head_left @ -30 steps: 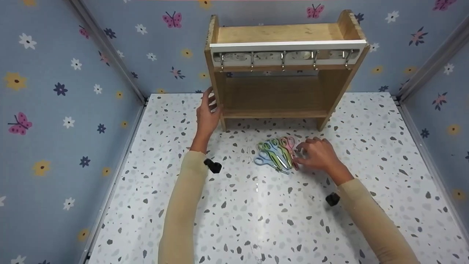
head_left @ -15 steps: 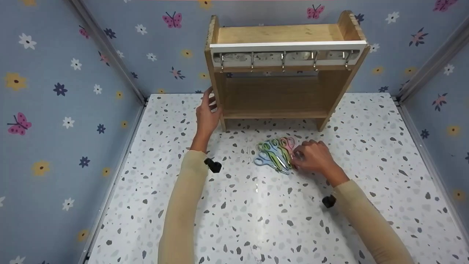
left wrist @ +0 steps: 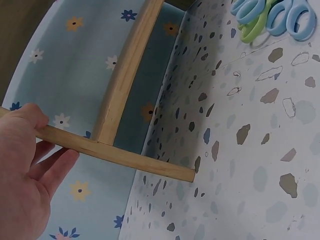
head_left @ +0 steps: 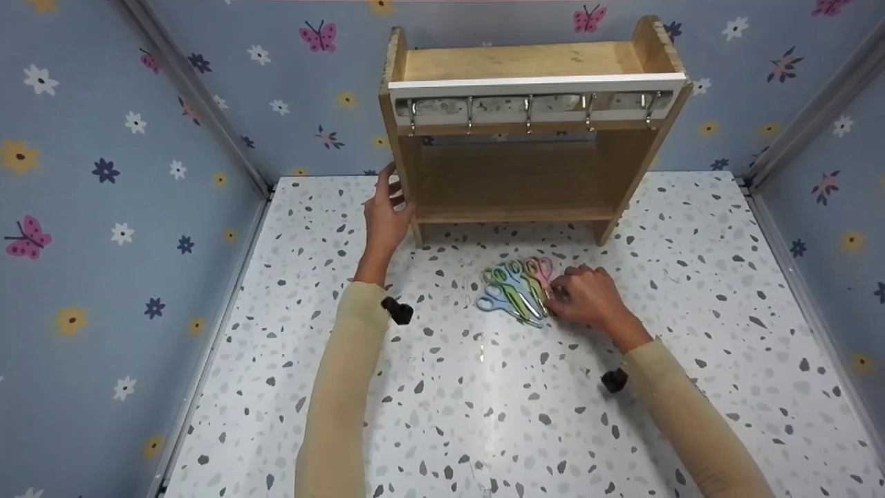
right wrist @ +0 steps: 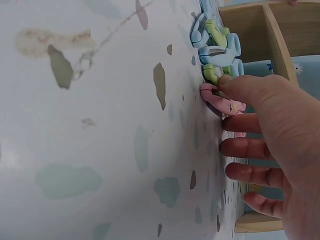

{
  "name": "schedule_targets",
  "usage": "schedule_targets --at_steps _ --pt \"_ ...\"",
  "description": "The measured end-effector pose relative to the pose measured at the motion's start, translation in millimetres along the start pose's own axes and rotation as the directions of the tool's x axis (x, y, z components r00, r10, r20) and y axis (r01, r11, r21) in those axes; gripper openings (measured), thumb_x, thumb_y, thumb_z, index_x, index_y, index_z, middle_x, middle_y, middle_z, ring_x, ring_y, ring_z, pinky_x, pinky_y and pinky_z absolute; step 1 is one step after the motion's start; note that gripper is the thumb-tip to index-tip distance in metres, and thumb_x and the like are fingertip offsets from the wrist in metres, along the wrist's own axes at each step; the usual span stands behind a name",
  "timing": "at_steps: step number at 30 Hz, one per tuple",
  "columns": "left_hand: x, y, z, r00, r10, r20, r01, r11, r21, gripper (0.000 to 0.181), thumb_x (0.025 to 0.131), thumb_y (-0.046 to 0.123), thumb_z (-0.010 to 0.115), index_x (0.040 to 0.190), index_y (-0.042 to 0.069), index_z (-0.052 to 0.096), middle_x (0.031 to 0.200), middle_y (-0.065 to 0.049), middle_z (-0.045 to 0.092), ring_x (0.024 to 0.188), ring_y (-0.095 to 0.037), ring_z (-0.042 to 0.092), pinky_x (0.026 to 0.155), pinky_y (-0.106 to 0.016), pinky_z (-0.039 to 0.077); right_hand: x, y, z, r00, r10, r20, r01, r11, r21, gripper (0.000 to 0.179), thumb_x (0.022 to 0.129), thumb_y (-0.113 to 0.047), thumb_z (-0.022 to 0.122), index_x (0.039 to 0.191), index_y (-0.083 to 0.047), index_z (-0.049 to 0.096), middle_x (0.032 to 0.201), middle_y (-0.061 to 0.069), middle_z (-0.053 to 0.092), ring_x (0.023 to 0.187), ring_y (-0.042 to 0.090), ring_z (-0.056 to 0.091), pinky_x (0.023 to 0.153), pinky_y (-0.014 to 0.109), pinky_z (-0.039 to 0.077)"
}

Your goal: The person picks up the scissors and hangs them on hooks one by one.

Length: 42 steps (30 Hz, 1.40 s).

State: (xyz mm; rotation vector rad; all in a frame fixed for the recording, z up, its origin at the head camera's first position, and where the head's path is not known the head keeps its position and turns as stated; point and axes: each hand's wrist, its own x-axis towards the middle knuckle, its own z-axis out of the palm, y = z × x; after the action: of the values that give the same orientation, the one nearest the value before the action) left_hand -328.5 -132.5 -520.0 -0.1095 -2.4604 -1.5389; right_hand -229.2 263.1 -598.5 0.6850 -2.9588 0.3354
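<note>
A wooden rack [head_left: 515, 181] with a white hook rail [head_left: 532, 104] stands upright by the back wall. At its left side panel [left wrist: 120, 156], my left hand [head_left: 387, 216] grips the edge, with thumb and fingers on either side. Several pairs of scissors lie fanned out and overlapping in front of the rack: blue scissors [head_left: 492, 299], green scissors [head_left: 498, 275] and, rightmost, pink scissors [right wrist: 220, 102]. My right hand [head_left: 589, 297] pinches the pink scissors near the blades between thumb and index finger. Its other fingers are spread loosely; the blades are partly hidden behind the fingers.
The white speckled tabletop [head_left: 442, 415] runs up to a flowered back wall [head_left: 325, 83] and side walls with metal edges. Two rack legs, including the right leg [head_left: 603, 232], stand just behind the scissors. Metal hooks [head_left: 529, 114] stick out from the rail.
My right hand has moved slightly left onto the pink scissors, and its thumb and index finger have closed on them. My left hand stays on the rack. The whole view has shifted slightly.
</note>
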Motion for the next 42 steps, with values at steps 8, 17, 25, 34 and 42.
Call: schedule_targets --at_steps 8,17,25,34,42 --pt "0.5 2.2 -0.2 0.999 -0.032 0.006 0.033 0.999 -0.022 0.075 0.11 0.008 0.07 0.175 0.018 0.035 0.18 -0.013 0.044 0.156 -0.038 0.061 0.125 -0.052 0.058 0.3 -3.3 0.3 0.999 0.031 0.008 -0.031 0.999 0.005 0.037 0.09 -0.044 0.088 0.103 -0.009 0.086 0.104 0.014 0.085 0.093 0.039 0.076 0.083 0.063 0.063" --pt "0.2 1.8 0.3 1.0 -0.005 0.009 0.005 1.0 -0.006 0.072 0.11 0.007 0.068 0.174 0.015 0.037 0.173 -0.02 0.053 0.15 -0.042 0.066 0.121 -0.054 0.061 0.7 -6.1 0.5 0.999 0.05 -0.013 -0.05 0.998 0.029 0.029 0.093 -0.036 0.085 0.099 -0.008 0.086 0.095 0.014 0.085 0.088 0.039 0.077 0.08 0.064 0.062" --pt "0.4 2.1 -0.9 1.0 -0.003 -0.001 0.003 1.0 -0.006 0.072 0.109 0.007 0.069 0.174 0.015 0.038 0.171 -0.018 0.054 0.149 -0.04 0.067 0.121 -0.053 0.061 1.9 -7.7 0.5 0.998 0.062 0.008 -0.062 0.997 0.051 0.031 0.092 -0.035 0.087 0.1 -0.005 0.084 0.094 0.015 0.084 0.087 0.038 0.076 0.081 0.063 0.063" --pt "1.7 3.5 0.2 1.0 -0.025 0.006 0.025 1.0 0.0 0.073 0.109 0.007 0.07 0.174 0.017 0.037 0.175 -0.016 0.05 0.153 -0.038 0.065 0.122 -0.05 0.061 2.4 -9.1 0.1 0.998 0.069 0.002 -0.069 0.995 0.074 0.026 0.093 -0.031 0.086 0.096 -0.007 0.078 0.085 0.011 0.08 0.079 0.034 0.072 0.076 0.059 0.061" --pt "2.9 3.0 -0.7 0.999 -0.036 0.002 0.036 0.999 -0.012 0.074 0.108 0.005 0.07 0.174 0.018 0.038 0.173 -0.018 0.053 0.152 -0.039 0.065 0.121 -0.053 0.061 2.4 -11.0 3.0 0.997 0.05 -0.051 -0.046 0.996 0.071 0.023 0.097 -0.026 0.083 0.105 -0.006 0.075 0.075 0.009 0.074 0.071 0.033 0.066 0.066 0.055 0.057"
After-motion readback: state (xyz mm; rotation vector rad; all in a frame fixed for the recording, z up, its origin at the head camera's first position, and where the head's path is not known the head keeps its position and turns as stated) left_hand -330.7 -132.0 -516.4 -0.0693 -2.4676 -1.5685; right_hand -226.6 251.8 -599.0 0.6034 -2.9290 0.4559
